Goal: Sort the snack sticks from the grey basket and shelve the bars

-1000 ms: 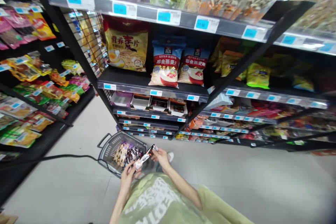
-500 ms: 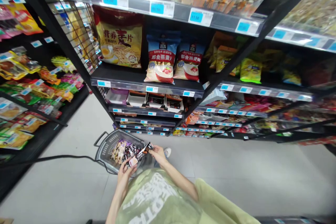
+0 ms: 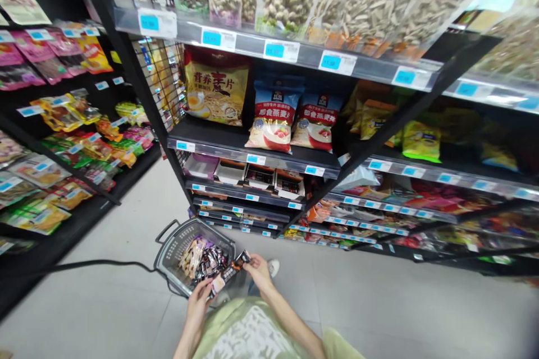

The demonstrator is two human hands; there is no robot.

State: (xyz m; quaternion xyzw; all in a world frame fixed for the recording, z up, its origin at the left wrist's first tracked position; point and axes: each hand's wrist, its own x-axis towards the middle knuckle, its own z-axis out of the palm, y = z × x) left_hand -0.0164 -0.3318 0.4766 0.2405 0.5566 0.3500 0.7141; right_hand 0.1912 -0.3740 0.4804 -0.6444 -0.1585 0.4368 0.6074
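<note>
Between my two hands is a slim dark stick packet (image 3: 229, 273) with a pale patch at its lower left end. My left hand (image 3: 201, 295) pinches that pale end, while my right hand (image 3: 257, 269) grips the orange and black upper end. Just beyond and to the left sits a grey plastic basket (image 3: 170, 247) on the floor, its handle tipped outward. Inside it lie several dark small packets (image 3: 211, 262) beside beige and purple packets (image 3: 192, 257). The held packet crosses over the basket's near right rim.
Ahead stands a black shelf rack with a gold cereal bag (image 3: 217, 87) and two oatmeal bags (image 3: 275, 115). Open boxes (image 3: 260, 176) sit on the shelf below. A dark cord (image 3: 101, 262) runs from the left to the basket. Snack shelves (image 3: 63, 179) line the left side.
My view has tilted up and shifted left, so the shelves appear lower and further right. Both hands keep hold of the stick packet, which sits slightly further from the basket's middle.
</note>
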